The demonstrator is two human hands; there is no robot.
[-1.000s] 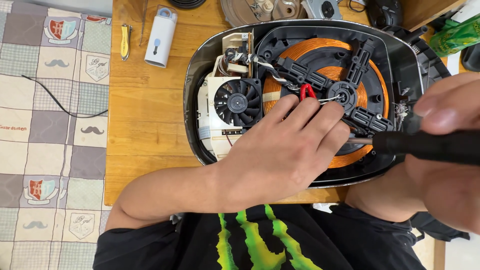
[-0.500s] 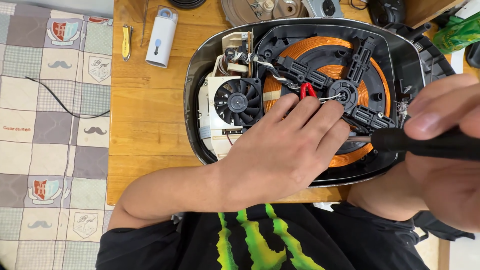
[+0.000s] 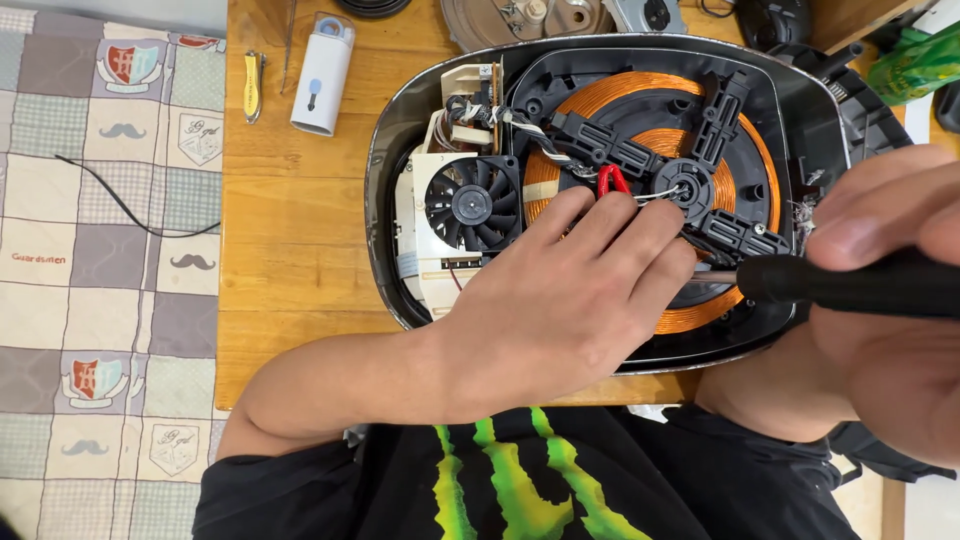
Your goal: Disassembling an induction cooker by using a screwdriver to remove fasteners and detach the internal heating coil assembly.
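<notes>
Resting on: the opened cooker base (image 3: 400,200), a dark oval shell lying on the wooden table (image 3: 290,260), with its insides facing up.
Left hand (image 3: 560,310): lies flat and unclenched over the copper coil (image 3: 650,95), fingers spread, fingertips (image 3: 620,205) just beside a small red part (image 3: 611,180) near the coil's centre; it grasps nothing.
Right hand (image 3: 890,340): clenched around the black handle of a screwdriver (image 3: 850,283), close to the camera and partly blurred.
Screwdriver tip: hidden behind the left hand's fingers, so where it touches cannot be told.
Inside the shell: a black fan (image 3: 472,205) in a white housing sits left of the coil; black plastic arms (image 3: 730,100) cross over the copper windings.
Blocking the view: the left hand covers the lower middle of the coil; the right hand hides the shell's right edge.
Around: a white cylindrical gadget (image 3: 322,75) and nail clippers (image 3: 254,85) lie on the table's upper left; a patchwork cloth (image 3: 100,300) with a thin black cable (image 3: 130,210) lies further left.
</notes>
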